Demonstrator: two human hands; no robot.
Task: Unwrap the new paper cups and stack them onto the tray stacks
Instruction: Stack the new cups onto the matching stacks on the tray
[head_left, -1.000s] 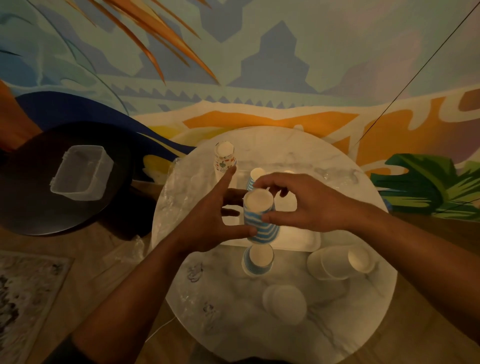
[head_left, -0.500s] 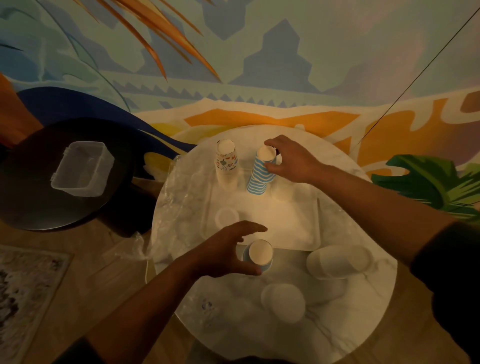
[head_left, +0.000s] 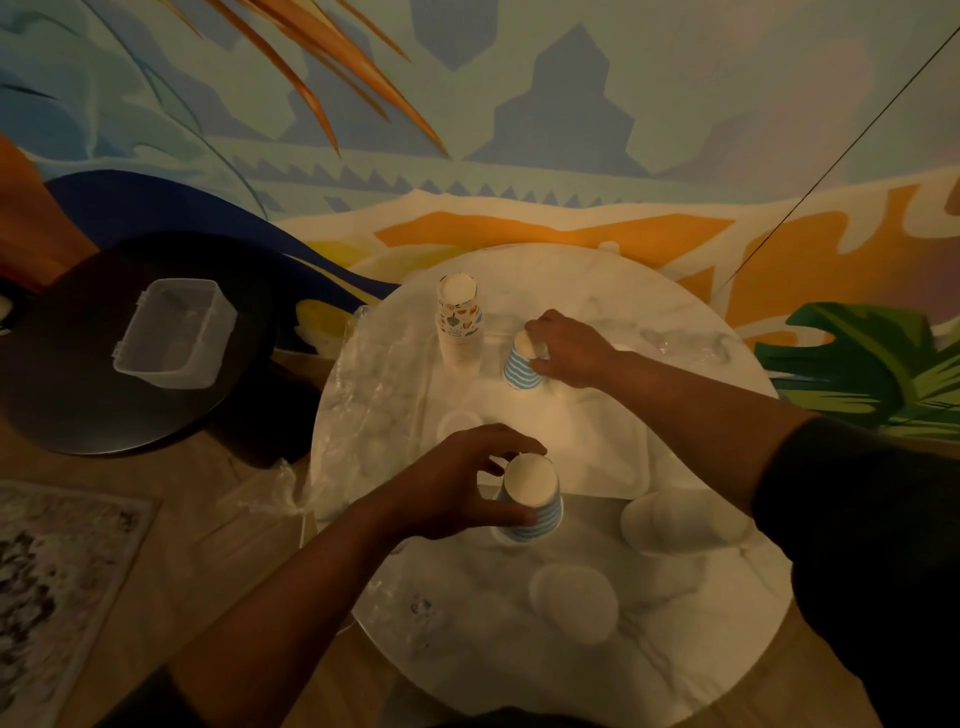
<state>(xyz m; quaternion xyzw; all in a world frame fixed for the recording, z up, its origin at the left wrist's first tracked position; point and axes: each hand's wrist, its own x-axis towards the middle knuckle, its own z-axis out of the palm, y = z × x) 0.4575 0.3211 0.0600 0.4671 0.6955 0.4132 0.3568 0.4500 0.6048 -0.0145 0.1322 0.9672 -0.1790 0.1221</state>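
A white tray (head_left: 613, 457) lies on the round marble table (head_left: 675, 649). On its far side a blue-striped cup stack (head_left: 519, 371) stands upside down, and my right hand (head_left: 566, 348) grips its top. Left of it rises a taller stack of patterned cups (head_left: 460, 327). At the tray's near edge my left hand (head_left: 462, 483) grips a second blue-striped cup stack (head_left: 535, 501), also upside down. A single white cup (head_left: 460, 423) sits on the tray's left part.
White cups lie on their side (head_left: 680, 519) right of the near stack, and another white stack (head_left: 574, 603) stands in front. Crumpled clear wrap (head_left: 363, 395) covers the table's left side. A clear plastic box (head_left: 174, 332) sits on a dark round table at left.
My right hand carried the striped cups from mid-air to the far striped stack on the tray and pressed them down. My left hand dropped to the near striped stack and closed round it.
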